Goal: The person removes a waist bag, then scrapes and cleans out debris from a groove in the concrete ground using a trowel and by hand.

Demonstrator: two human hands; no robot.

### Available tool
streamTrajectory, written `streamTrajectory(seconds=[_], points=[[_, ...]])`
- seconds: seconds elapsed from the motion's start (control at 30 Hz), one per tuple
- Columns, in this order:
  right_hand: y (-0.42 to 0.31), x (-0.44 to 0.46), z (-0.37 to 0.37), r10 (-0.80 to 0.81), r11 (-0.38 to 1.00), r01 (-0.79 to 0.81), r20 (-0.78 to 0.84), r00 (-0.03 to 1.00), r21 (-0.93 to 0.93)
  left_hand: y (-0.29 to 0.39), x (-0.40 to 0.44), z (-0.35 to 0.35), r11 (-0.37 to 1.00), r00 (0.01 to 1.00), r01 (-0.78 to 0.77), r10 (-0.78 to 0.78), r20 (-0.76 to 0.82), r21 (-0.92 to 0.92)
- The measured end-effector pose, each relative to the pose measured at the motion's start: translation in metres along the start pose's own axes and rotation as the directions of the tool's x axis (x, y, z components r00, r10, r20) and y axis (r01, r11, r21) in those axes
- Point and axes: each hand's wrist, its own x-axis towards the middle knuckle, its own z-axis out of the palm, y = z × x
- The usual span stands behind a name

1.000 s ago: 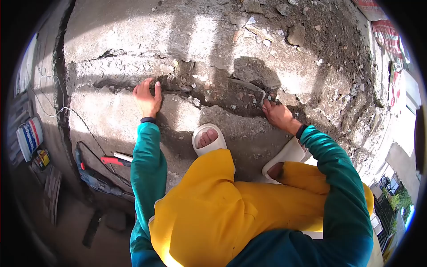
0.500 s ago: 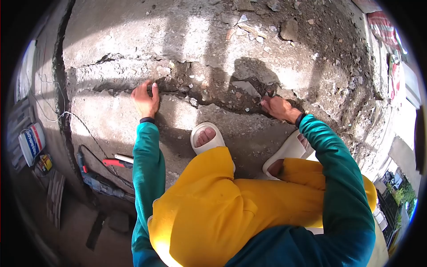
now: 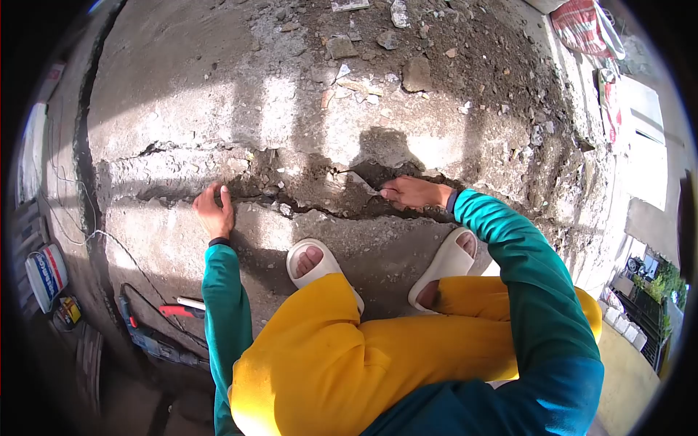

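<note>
A jagged trench (image 3: 313, 195) runs across the broken concrete, filled with dark soil and rubble. My right hand (image 3: 414, 193) is closed at the trench, its fingers wrapped round what looks like a small trowel. The pale, flat blade of the trowel (image 3: 359, 183) points left into the loose soil; its handle is hidden in my hand. My left hand (image 3: 214, 211) rests on the near concrete edge, thumb apart from the fingers, holding nothing. Below the trench, my feet stand in white slides (image 3: 311, 263).
Stone chunks (image 3: 416, 75) and loose dirt lie beyond the trench. At left are a corded power tool (image 3: 163, 344), a red-handled tool (image 3: 179, 310) and a white-and-blue bag (image 3: 46, 277). A striped sack (image 3: 586, 29) stands at the upper right.
The view has shifted, so the ground sits lower and further left. My right hand and the trowel have moved slightly rightward along the trench. My left hand stays at the edge.
</note>
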Motion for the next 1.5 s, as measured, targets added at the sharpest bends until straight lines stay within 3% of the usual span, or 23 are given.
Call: streamTrajectory(seconds=[0.03, 0.1, 0.17, 0.23, 0.27, 0.3, 0.37, 0.4, 0.5, 0.57, 0.6, 0.63, 0.7, 0.77, 0.83, 0.87, 1.0, 1.1, 1.2, 1.33, 1.4, 1.43, 1.5], points=[[-0.003, -0.005, -0.001, 0.039, 0.992, -0.048, 0.078, 0.996, 0.114, 0.003, 0.001, -0.002, 1.000, 1.000, 0.014, -0.014, 0.018, 0.000], [-0.006, -0.018, -0.005, -0.015, 0.983, 0.006, 0.050, 0.999, 0.185, 0.000, 0.003, -0.005, 1.000, 0.999, 0.016, -0.016, 0.032, -0.001], [-0.004, -0.035, -0.018, 0.111, 0.927, -0.137, 0.094, 0.989, 0.350, 0.002, 0.003, -0.002, 1.000, 1.000, 0.005, -0.005, -0.023, -0.018], [0.005, -0.051, -0.034, 0.028, 0.891, -0.038, 0.028, 0.999, 0.453, 0.003, 0.004, 0.002, 1.000, 0.999, -0.015, 0.014, -0.040, -0.026], [0.006, -0.061, -0.042, 0.072, 0.747, -0.049, -0.008, 0.997, 0.663, 0.004, 0.004, 0.002, 0.999, 0.999, -0.013, 0.012, -0.042, -0.041], [0.000, -0.065, -0.047, -0.081, 0.659, 0.177, -0.165, 0.983, 0.731, 0.004, 0.003, -0.002, 0.999, 0.999, -0.007, 0.005, -0.038, -0.047], [-0.006, -0.081, -0.065, 0.055, 0.470, 0.157, -0.206, 0.977, 0.869, 0.006, 0.003, -0.005, 0.999, 0.999, -0.010, 0.008, -0.037, -0.047], [-0.006, -0.085, -0.076, 0.023, 0.474, 0.135, -0.165, 0.986, 0.870, 0.007, 0.003, -0.005, 0.999, 1.000, -0.008, 0.007, -0.031, -0.039], [-0.022, -0.097, -0.068, -0.042, 0.773, 0.101, -0.109, 0.993, 0.626, 0.007, 0.005, -0.006, 0.999, 0.999, -0.023, 0.021, -0.049, -0.046], [-0.012, -0.099, -0.049, 0.036, 0.875, -0.036, 0.010, 0.999, 0.483, 0.007, 0.006, -0.005, 0.999, 0.998, -0.028, 0.025, -0.064, -0.047], [0.000, -0.094, -0.035, -0.041, 0.997, 0.047, -0.082, 0.996, 0.067, 0.007, 0.006, -0.006, 0.998, 0.998, -0.027, 0.024, -0.065, -0.054], [-0.031, -0.100, -0.035, -0.027, 0.998, 0.025, -0.031, 0.999, -0.066, 0.006, 0.006, -0.005, 0.998, 0.998, -0.026, 0.022, -0.065, -0.062], [0.000, -0.088, -0.013, -0.104, 0.878, 0.063, -0.061, 0.993, -0.475, 0.009, 0.006, -0.008, 0.998, 0.998, -0.007, 0.004, -0.059, -0.064], [-0.006, -0.075, -0.001, 0.007, 0.855, -0.029, -0.045, 0.999, -0.518, 0.011, 0.007, -0.008, 0.998, 0.998, -0.001, -0.003, -0.056, -0.068], [-0.003, -0.060, 0.016, -0.129, 0.776, -0.028, -0.202, 0.971, -0.631, 0.010, 0.006, -0.008, 0.997, 0.999, 0.013, -0.016, -0.038, -0.070], [-0.003, -0.049, 0.026, -0.126, 0.802, -0.082, -0.301, 0.945, -0.592, 0.011, 0.006, -0.008, 0.998, 0.999, 0.016, -0.019, -0.035, -0.068], [0.003, -0.001, 0.042, -0.255, 0.732, -0.097, -0.403, 0.879, -0.674, 0.009, 0.005, -0.007, 0.998, 0.999, 0.023, -0.025, -0.030, -0.057], [0.013, 0.020, 0.045, -0.254, 0.718, -0.093, -0.384, 0.888, -0.690, 0.004, 0.004, -0.005, 0.998, 1.000, 0.017, -0.019, -0.021, -0.068], [0.018, 0.020, 0.041, -0.011, 0.824, -0.155, -0.289, 0.957, -0.545, 0.000, 0.002, -0.001, 0.998, 1.000, 0.026, -0.027, -0.005, -0.058], [0.033, 0.003, 0.033, 0.115, 0.932, -0.169, -0.181, 0.977, -0.319, 0.006, 0.004, -0.009, 0.998, 0.997, 0.064, -0.064, 0.032, -0.005], [0.040, -0.015, 0.021, 0.094, 0.949, -0.103, -0.043, 0.995, -0.299, 0.001, 0.000, -0.005, 0.995, 0.993, 0.096, -0.097, 0.065, 0.023], [0.049, -0.021, 0.021, 0.009, 0.973, -0.020, -0.050, 0.999, -0.230, 0.004, 0.001, -0.008, 0.993, 0.988, 0.111, -0.114, 0.105, 0.034], [0.068, -0.018, 0.031, -0.030, 0.918, -0.030, -0.143, 0.989, -0.395, -0.016, -0.003, 0.004, 0.997, 0.993, 0.071, -0.069, 0.094, -0.018]])
